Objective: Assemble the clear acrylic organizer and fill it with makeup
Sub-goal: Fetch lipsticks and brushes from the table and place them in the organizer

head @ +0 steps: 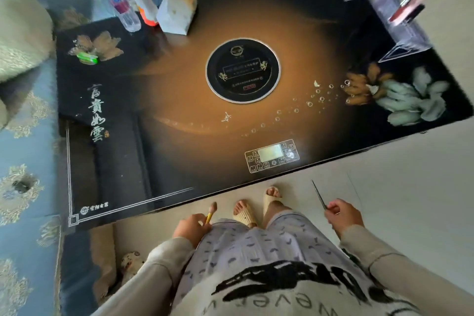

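I stand at the near long edge of the black glass table [179, 110], and both my hands are low in the frame, in front of my body. My left hand [192, 227], at lower centre-left, is curled around the yellow handle of a makeup brush [212, 210], whose soft tip points up toward the table edge. My right hand [343, 214], at lower right, pinches a thin dark pencil [318, 195], whose tip points up and slightly left.

The clear acrylic organizer [400, 25] stands in the upper right of the frame, on the far right corner of the table. Its long axis runs along the table's short right edge, from upper left to lower right. Some lipsticks [407, 11] already lean inside it, but they are blurred.

From my hands, the organizer lies up and to the right, well apart. I judge the right hand is the nearer one, so the pencil should go first. Its path passes over pale floor and the painted flowers at the table's right end. The bottles [120, 0] stand far away, at upper left.
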Tool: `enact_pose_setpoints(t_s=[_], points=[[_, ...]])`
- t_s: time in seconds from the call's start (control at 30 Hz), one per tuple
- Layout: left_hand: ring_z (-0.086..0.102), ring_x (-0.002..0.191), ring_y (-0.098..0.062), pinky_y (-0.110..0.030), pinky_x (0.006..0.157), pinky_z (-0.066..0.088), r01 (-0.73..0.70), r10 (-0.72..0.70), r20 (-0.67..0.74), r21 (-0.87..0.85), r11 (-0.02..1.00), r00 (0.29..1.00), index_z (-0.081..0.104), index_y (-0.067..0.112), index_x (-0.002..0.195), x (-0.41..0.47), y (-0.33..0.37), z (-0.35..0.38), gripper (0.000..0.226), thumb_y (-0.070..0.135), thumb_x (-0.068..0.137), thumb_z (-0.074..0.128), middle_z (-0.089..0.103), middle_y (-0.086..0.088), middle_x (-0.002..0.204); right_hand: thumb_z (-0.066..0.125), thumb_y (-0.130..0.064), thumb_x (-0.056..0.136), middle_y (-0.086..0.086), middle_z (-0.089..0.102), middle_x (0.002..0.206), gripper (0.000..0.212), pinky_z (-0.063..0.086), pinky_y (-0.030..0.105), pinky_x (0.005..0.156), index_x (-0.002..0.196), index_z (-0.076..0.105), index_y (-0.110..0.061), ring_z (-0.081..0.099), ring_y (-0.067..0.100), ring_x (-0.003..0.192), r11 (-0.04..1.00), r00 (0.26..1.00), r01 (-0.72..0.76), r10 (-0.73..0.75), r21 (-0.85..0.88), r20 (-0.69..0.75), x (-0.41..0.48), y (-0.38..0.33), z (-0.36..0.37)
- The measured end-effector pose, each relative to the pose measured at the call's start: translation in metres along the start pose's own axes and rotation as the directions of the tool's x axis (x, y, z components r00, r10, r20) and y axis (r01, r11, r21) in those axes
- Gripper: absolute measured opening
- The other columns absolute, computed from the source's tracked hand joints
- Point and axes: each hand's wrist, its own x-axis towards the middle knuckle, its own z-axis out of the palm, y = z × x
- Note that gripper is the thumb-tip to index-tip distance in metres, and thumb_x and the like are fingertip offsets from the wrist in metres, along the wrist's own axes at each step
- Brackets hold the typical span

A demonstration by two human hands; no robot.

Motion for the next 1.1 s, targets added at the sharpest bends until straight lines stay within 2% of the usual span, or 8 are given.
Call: enact_pose_setpoints(t_s=[0.1, 0.23, 0.4, 0.6, 0.7, 0.83, 1.0, 1.1], points=[[0.063, 0.103, -0.030, -0.029, 0.086, 0.046, -0.069, 0.072, -0.029, 0.091, 0.993, 0.997, 0.066, 0.013, 0.101, 0.006, 0.034, -0.012, 0.023, 0.028, 0.089, 0.053, 0.070, -0.013, 0.107, 0.059, 0.002, 0.081, 0.027, 0.067, 0.101, 0.010, 0.048, 0.041, 0.083, 0.090, 0.063, 0.004, 0.063, 0.038, 0.091, 0.996, 0.997, -0.065, 0.067, 0.068, -0.029, -0.006, 0.025, -0.002], [0.063, 0.098, -0.031, -0.030, 0.084, 0.048, -0.182, 0.185, 0.006, 0.223, 0.958, 0.983, 0.067, 0.012, 0.087, 0.007, 0.096, -0.019, 0.030, 0.034, 0.091, 0.047, 0.070, -0.017, 0.103, 0.057, -0.004, 0.083, 0.022, 0.067, 0.105, 0.016, 0.045, 0.031, 0.082, 0.097, 0.064, 0.001, 0.061, 0.033, 0.099, 0.963, 0.967, -0.248, 0.253, 0.108, -0.037, -0.021, 0.069, -0.007], [0.062, 0.108, -0.028, -0.031, 0.091, 0.047, -0.368, 0.351, 0.119, 0.400, 0.839, 0.929, 0.062, 0.011, 0.114, 0.003, 0.179, -0.010, 0.028, 0.019, 0.091, 0.049, 0.066, -0.015, 0.117, 0.056, -0.005, 0.084, 0.021, 0.067, 0.108, 0.017, 0.043, 0.031, 0.083, 0.098, 0.064, 0.000, 0.059, 0.033, 0.103, 0.872, 0.896, -0.417, 0.441, 0.255, -0.045, -0.039, 0.128, -0.018], [0.063, 0.094, -0.025, -0.030, 0.084, 0.046, -0.437, 0.390, 0.204, 0.509, 0.741, 0.898, 0.060, 0.015, 0.115, -0.009, 0.273, 0.046, 0.028, 0.023, 0.092, 0.048, 0.065, -0.011, 0.116, 0.052, -0.010, 0.087, 0.015, 0.062, 0.121, 0.023, 0.041, 0.027, 0.091, 0.109, 0.061, -0.006, 0.055, 0.029, 0.114, 0.795, 0.829, -0.552, 0.557, 0.250, 0.058, -0.040, 0.192, -0.059], [0.061, 0.088, -0.025, -0.030, 0.081, 0.047, -0.433, 0.346, 0.261, 0.565, 0.703, 0.901, 0.062, 0.013, 0.108, -0.018, 0.310, 0.084, 0.025, 0.024, 0.091, 0.048, 0.066, -0.010, 0.105, 0.052, -0.011, 0.088, 0.014, 0.062, 0.121, 0.024, 0.040, 0.027, 0.092, 0.110, 0.060, -0.005, 0.055, 0.029, 0.115, 0.784, 0.829, -0.548, 0.556, 0.292, 0.062, -0.027, 0.221, -0.093], [0.056, 0.085, -0.024, -0.027, 0.072, 0.039, -0.437, 0.293, 0.325, 0.637, 0.634, 0.899, 0.053, 0.019, 0.078, -0.029, 0.356, 0.131, 0.017, 0.028, 0.091, 0.045, 0.058, -0.001, 0.078, 0.055, -0.002, 0.085, 0.020, 0.066, 0.110, 0.019, 0.042, 0.030, 0.087, 0.101, 0.065, 0.002, 0.058, 0.033, 0.107, 0.766, 0.841, -0.488, 0.541, 0.418, -0.009, -0.006, 0.259, -0.143], [0.061, 0.103, -0.028, -0.029, 0.077, 0.042, -0.433, 0.276, 0.334, 0.667, 0.606, 0.901, 0.058, 0.014, 0.091, -0.043, 0.407, 0.172, 0.026, 0.035, 0.092, 0.044, 0.067, -0.012, 0.108, 0.055, 0.000, 0.083, 0.010, 0.059, 0.086, 0.013, 0.042, 0.029, 0.078, 0.089, 0.064, -0.006, 0.058, 0.027, 0.088, 0.701, 0.825, -0.415, 0.558, 0.580, -0.084, 0.016, 0.296, -0.200], [0.061, 0.099, -0.029, -0.027, 0.074, 0.040, -0.446, 0.287, 0.341, 0.687, 0.574, 0.895, 0.057, 0.016, 0.088, -0.042, 0.439, 0.188, 0.021, 0.032, 0.092, 0.045, 0.063, -0.011, 0.098, 0.055, 0.001, 0.083, 0.010, 0.058, 0.085, 0.012, 0.046, 0.032, 0.084, 0.085, 0.061, -0.010, 0.057, 0.025, 0.085, 0.661, 0.811, -0.403, 0.579, 0.634, -0.088, 0.027, 0.314, -0.220]])
